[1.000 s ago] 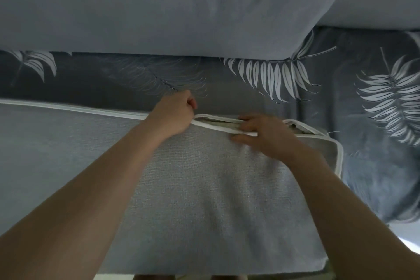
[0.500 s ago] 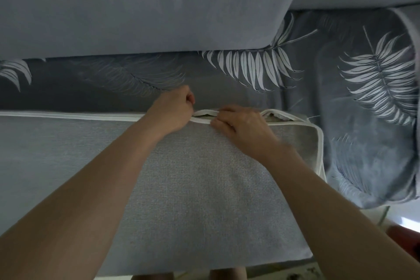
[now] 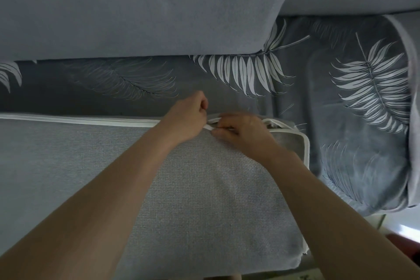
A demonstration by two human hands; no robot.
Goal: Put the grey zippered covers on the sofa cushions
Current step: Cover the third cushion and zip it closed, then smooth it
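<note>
Head camera looks down on two bare forearms reaching away from the person to the far edge of a cushion. The left hand (image 3: pixel 188 118) is curled into a loose fist at the white zipper (image 3: pixel 75 120), thumb and fingers pinched together on something small there, probably the zipper pull, though the pull itself is hidden. The right hand (image 3: pixel 243 132), just beside it and almost touching, lies with bent fingers pressing the two white edges of the opening together, gripping the cover's edge rather than holding anything free.

The cushion (image 3: pixel 204 200) lies flat, near the person, already inside its grey cover (image 3: pixel 56 166). Left of the hands the zipper looks closed along the whole far edge. Right of the hands it gapes: the white edging (image 3: pixel 304 143) stands apart at the far right corner. So this cover seems mostly done, with the last stretch and the corner left to close. Whether other cushions wait cannot be told.

Beyond the cushion lies a dark grey throw (image 3: pixel 341 98) printed with white leaves, spread over the seat and hanging at the right. Two plain grey back cushions (image 3: pixel 136 7) stand at the far side. Bulging fabric at the corner may resist the zipper there.
</note>
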